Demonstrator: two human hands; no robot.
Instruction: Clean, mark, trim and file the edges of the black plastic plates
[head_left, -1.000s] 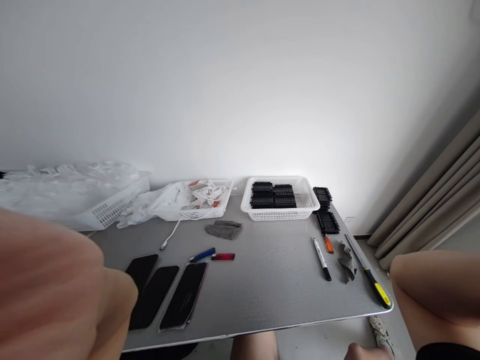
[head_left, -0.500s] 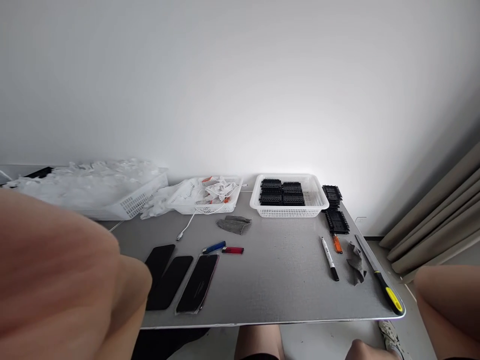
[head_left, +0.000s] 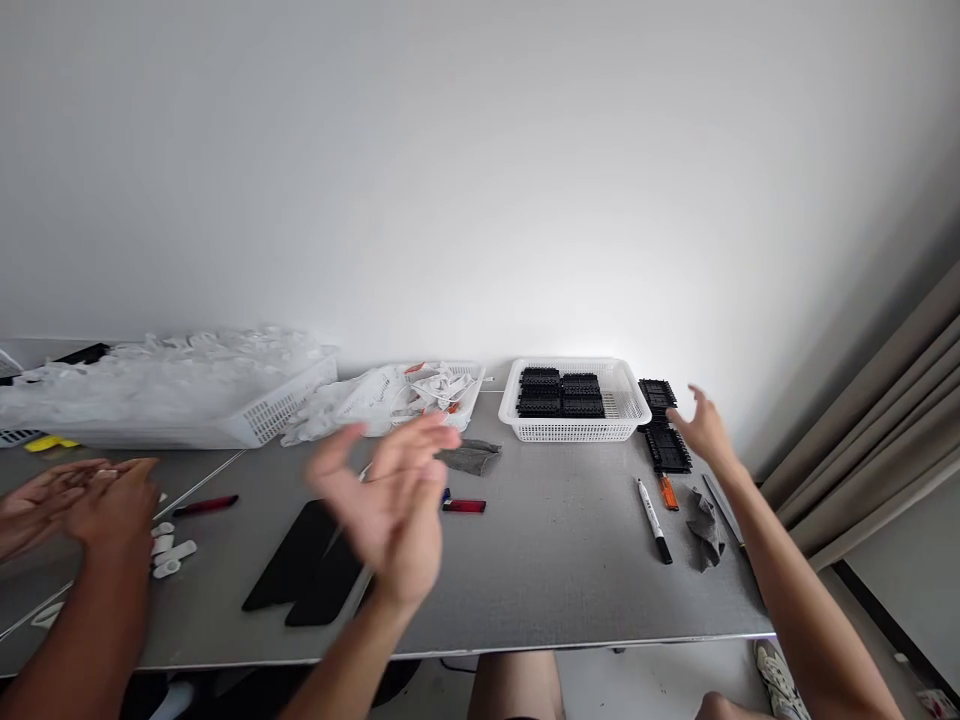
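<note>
My left hand [head_left: 397,500] is in the air over the front of the table, fingers spread, holding nothing and slightly blurred. Beneath and behind it lie two dark flat slabs like phones [head_left: 289,560]; a third phone is almost wholly hidden by the hand. A red lighter [head_left: 466,506] lies just right of it. My right hand [head_left: 705,430] reaches toward the black slotted plastic pieces [head_left: 667,447] at the table's right side. Its thumb and fingers are apart, and I cannot tell whether it touches them. More black pieces [head_left: 561,392] sit in a white basket [head_left: 574,431].
A marker [head_left: 655,520], an orange lighter [head_left: 668,492], a grey rag [head_left: 706,530] and a file [head_left: 721,505] partly behind my forearm lie at right. Another grey cloth [head_left: 472,457] and white baskets of film [head_left: 281,400] are left. A co-worker's hands [head_left: 105,500] work beside small white pieces [head_left: 174,552].
The bare limbs that blocked the lower left and right edge have moved away. Both my hands now reach over the table, and the co-worker's hands are visible at left.
</note>
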